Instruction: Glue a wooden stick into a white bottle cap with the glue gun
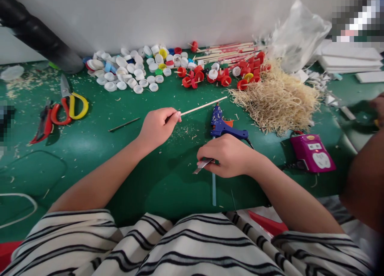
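Pinched in my left hand (159,126) is a thin wooden stick (204,106), its far end pointing right and slightly up, close to the tip of a blue glue gun (223,126). My right hand (223,154) is closed around a small metal blade (203,165), perhaps a utility knife blade, which points down to the left. Most of the blade's back end is hidden in the fingers. The glue gun lies on the green table just beyond my right hand, and a pale glue stick (214,190) runs out below that hand. A thin dark rod (124,125) lies left of my left hand.
Scissors (72,102) and red-handled pruners (43,124) lie at the left. Bottle caps (129,70), red caps on sticks (222,74) and a heap of wood shavings (279,98) line the back. A purple power adapter (313,153) and another person's arm (364,176) are at the right.
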`<state>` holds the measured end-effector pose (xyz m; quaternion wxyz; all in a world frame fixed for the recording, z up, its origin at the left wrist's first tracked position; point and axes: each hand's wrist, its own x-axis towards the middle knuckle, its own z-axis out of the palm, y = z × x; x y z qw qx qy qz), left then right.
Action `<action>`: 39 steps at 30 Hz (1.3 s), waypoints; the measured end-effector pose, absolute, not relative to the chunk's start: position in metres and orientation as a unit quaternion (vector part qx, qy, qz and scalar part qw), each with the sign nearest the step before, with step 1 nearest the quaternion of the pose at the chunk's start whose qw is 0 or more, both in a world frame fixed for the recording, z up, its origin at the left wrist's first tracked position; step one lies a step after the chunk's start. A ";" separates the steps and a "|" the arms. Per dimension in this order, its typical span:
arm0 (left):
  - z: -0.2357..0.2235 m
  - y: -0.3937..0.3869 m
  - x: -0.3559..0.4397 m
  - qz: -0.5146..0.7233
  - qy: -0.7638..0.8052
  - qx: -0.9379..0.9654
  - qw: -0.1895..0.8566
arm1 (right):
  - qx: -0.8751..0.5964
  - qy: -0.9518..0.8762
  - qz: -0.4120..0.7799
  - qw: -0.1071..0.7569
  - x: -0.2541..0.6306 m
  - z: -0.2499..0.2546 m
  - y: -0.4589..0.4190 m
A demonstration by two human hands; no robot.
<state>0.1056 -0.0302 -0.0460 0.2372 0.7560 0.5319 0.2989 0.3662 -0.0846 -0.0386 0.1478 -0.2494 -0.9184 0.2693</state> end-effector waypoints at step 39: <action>-0.071 -0.031 0.111 0.321 0.508 0.782 0.168 | -0.243 -0.920 0.278 0.133 0.368 -0.036 -0.084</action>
